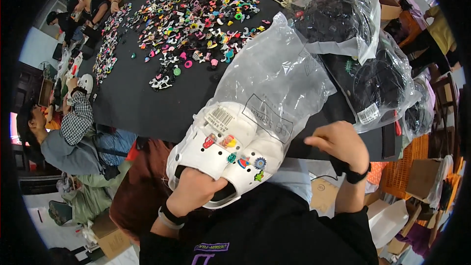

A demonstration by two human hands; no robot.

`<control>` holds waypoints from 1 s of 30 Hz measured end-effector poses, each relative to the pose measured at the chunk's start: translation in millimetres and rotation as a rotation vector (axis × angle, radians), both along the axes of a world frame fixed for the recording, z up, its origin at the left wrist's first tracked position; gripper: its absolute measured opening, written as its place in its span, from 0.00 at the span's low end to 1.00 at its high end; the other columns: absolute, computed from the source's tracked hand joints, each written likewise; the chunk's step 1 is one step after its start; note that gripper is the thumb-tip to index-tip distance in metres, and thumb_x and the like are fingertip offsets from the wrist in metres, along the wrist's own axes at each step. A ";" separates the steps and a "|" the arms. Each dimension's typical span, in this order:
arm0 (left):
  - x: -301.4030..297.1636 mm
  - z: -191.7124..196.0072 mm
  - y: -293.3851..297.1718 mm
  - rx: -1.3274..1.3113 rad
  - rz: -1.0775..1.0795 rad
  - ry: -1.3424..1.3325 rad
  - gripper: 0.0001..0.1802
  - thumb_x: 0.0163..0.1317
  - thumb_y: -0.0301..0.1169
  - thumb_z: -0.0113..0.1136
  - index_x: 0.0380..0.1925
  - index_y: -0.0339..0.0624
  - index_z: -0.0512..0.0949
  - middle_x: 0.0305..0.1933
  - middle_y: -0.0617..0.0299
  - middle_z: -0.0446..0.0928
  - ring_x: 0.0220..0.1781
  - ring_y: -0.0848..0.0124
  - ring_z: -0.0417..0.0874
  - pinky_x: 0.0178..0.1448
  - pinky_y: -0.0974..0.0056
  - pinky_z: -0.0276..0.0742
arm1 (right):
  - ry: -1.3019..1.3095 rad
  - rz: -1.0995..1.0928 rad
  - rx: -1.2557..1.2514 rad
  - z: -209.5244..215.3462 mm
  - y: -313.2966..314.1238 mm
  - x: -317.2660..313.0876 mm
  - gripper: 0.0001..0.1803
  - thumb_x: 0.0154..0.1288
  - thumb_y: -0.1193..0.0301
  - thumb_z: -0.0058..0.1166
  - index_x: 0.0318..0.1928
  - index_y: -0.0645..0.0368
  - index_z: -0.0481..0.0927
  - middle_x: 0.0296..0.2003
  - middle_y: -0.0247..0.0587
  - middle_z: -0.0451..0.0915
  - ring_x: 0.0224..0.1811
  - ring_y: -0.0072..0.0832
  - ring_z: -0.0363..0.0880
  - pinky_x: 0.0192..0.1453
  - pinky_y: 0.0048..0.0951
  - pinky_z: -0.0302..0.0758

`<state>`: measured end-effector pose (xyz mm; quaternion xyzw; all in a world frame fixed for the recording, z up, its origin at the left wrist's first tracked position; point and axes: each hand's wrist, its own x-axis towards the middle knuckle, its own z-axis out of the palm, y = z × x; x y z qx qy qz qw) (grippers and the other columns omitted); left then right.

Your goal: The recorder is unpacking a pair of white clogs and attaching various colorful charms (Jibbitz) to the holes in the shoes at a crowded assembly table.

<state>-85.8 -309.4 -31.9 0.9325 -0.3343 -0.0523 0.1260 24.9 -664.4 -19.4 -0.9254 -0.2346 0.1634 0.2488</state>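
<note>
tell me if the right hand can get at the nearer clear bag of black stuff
Probably yes: the right hand looks empty, and that clear bag lies just beyond it, with nothing visible between.

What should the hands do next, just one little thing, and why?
I'd maybe bring the right hand to the edge of the clear bag and steady it. The left hand is tucked into the white clogs, while the right seems to be off the bag, which lies loosely around their toes.
</note>
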 end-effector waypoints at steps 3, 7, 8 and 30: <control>-4.1 11.7 -11.3 0.012 -0.061 0.018 0.19 0.47 0.28 0.60 0.43 0.47 0.82 0.52 0.50 0.79 0.54 0.53 0.80 0.58 0.50 0.74 | -0.064 -0.093 0.387 33.3 -3.3 -8.2 0.18 0.62 0.58 0.61 0.40 0.62 0.83 0.33 0.46 0.83 0.31 0.39 0.82 0.31 0.33 0.75; -9.5 14.1 -39.7 -0.261 0.141 0.170 0.26 0.57 0.37 0.63 0.55 0.38 0.77 0.61 0.51 0.74 0.65 0.49 0.72 0.71 0.47 0.60 | -0.649 -0.015 0.427 37.2 38.0 22.8 0.17 0.64 0.60 0.58 0.48 0.56 0.82 0.47 0.47 0.81 0.45 0.41 0.81 0.51 0.37 0.74; -9.4 18.5 -46.4 -0.282 0.151 0.229 0.26 0.57 0.37 0.63 0.56 0.39 0.76 0.62 0.50 0.73 0.66 0.50 0.70 0.71 0.47 0.59 | -0.800 0.042 0.336 36.5 51.9 30.7 0.15 0.64 0.59 0.58 0.44 0.55 0.82 0.42 0.46 0.82 0.44 0.40 0.80 0.53 0.37 0.73; -26.8 8.7 14.8 -0.150 0.202 -0.146 0.17 0.41 0.24 0.58 0.35 0.43 0.85 0.52 0.48 0.80 0.54 0.47 0.81 0.60 0.47 0.73 | -0.412 -0.044 0.156 71.2 -52.2 -7.4 0.12 0.58 0.75 0.50 0.43 0.61 0.77 0.32 0.45 0.72 0.40 0.43 0.71 0.52 0.39 0.63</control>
